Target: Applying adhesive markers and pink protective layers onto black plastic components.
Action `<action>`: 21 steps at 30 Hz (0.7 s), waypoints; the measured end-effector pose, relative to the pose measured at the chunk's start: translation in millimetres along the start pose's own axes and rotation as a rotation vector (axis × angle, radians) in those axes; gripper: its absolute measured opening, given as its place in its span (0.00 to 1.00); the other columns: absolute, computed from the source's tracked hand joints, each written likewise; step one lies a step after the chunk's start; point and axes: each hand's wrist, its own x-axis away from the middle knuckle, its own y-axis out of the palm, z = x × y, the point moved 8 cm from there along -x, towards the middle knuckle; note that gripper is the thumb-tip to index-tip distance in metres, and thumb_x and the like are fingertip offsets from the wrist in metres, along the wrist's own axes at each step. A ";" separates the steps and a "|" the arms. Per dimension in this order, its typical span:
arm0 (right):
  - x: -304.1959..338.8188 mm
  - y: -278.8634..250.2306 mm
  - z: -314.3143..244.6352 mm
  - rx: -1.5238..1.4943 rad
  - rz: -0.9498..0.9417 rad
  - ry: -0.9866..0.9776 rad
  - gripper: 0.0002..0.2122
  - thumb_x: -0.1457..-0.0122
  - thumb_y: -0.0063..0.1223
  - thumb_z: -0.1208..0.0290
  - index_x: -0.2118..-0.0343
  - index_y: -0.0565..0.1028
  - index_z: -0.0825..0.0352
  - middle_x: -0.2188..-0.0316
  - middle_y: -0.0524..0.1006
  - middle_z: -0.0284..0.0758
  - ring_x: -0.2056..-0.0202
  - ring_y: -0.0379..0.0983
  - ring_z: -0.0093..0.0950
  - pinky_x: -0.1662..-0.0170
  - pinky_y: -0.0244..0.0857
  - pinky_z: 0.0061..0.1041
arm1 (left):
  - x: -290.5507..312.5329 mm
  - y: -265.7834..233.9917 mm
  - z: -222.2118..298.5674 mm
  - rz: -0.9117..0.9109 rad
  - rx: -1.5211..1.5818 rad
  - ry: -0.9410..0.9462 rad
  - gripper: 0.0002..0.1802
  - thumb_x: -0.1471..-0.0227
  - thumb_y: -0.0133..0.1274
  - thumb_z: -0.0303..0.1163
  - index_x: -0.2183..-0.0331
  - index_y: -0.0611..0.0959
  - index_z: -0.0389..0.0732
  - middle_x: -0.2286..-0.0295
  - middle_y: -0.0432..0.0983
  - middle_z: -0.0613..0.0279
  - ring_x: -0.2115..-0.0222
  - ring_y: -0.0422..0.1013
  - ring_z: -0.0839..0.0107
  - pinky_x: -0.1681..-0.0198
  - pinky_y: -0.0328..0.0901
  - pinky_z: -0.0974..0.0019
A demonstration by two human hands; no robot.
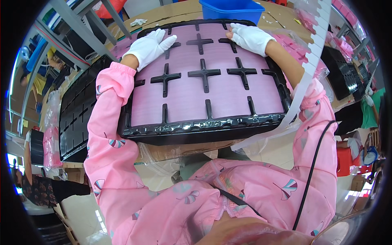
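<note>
A black plastic tray (204,126) with cross-shaped ridges lies before me, pink sheet material (183,106) showing between the ridges. My left hand (151,47), in a white glove, rests on its far left part with fingers stretched and thumb apart. At the far right edge lies my right hand (251,38), also gloved in white, fingers extended inward and some fingertips bare. Neither hand holds anything that I can see. What is under the palms is hidden.
A blue bin (232,11) stands behind the tray. More black trays (77,118) are at left, beside a grey metal frame (71,28). A notched white strip (316,45) runs down the right side. Pink sheets (292,49) lie at right. Other people work at both sides.
</note>
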 end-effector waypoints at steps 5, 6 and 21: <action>-2.1 1.1 -8.6 0.061 0.008 -0.065 0.29 0.39 0.30 0.47 0.51 0.69 0.70 0.46 0.64 0.48 0.45 0.59 0.43 0.41 0.52 0.31 | 1.8 -4.4 10.5 0.038 0.058 0.049 0.46 0.46 0.25 0.65 0.43 0.59 0.33 0.43 0.53 0.46 0.41 0.48 0.55 0.39 0.45 0.63; -5.0 1.1 -10.1 0.067 0.028 -0.093 0.29 0.39 0.30 0.47 0.51 0.69 0.71 0.46 0.64 0.49 0.44 0.58 0.44 0.41 0.51 0.31 | -2.0 -1.7 8.9 0.056 0.077 0.083 0.46 0.46 0.25 0.65 0.44 0.60 0.33 0.43 0.53 0.46 0.41 0.48 0.55 0.39 0.45 0.63; 3.5 -8.6 -4.1 0.236 -0.171 0.152 0.29 0.39 0.29 0.46 0.58 0.71 0.72 0.58 0.73 0.50 0.55 0.68 0.47 0.50 0.60 0.35 | 3.3 -4.8 4.7 -0.166 -0.098 -0.109 0.50 0.49 0.24 0.69 0.43 0.58 0.32 0.43 0.53 0.43 0.41 0.49 0.52 0.40 0.47 0.64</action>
